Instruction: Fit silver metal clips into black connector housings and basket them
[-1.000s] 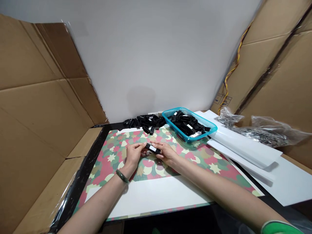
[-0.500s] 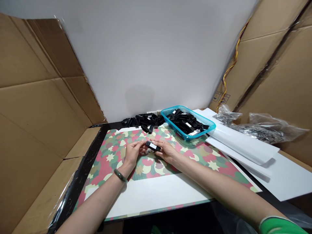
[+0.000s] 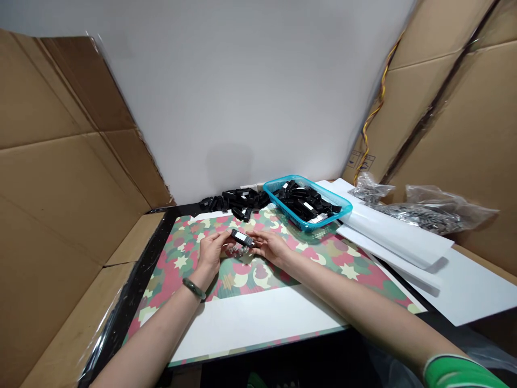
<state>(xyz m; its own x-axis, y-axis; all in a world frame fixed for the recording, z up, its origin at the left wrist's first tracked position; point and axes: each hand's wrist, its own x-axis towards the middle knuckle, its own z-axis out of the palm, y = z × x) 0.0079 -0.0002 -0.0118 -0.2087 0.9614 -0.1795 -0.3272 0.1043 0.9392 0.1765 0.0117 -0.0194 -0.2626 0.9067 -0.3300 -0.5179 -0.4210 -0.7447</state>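
Note:
A small black plastic case with a white label [image 3: 241,237] is held above the patterned board [image 3: 230,280]. My left hand [image 3: 210,250] grips its left end between thumb and fingers. The fingertips of my right hand [image 3: 271,248] are closed at its right end; whether they pinch something tiny there, I cannot make out. Small shiny metal pieces [image 3: 238,251] lie on the board just under the case, partly hidden by my hands.
A blue basket [image 3: 307,225] of similar black cases stands behind my right hand. More black cases [image 3: 238,199] are heaped along the wall. White sheets [image 3: 404,242] and clear bags of metal parts [image 3: 428,215] lie at right. Cardboard walls [image 3: 52,151] flank the table.
The black case has shifted slightly left and up, and its label now faces me more fully. My right hand has slid toward the case's right end. The view has turned slightly.

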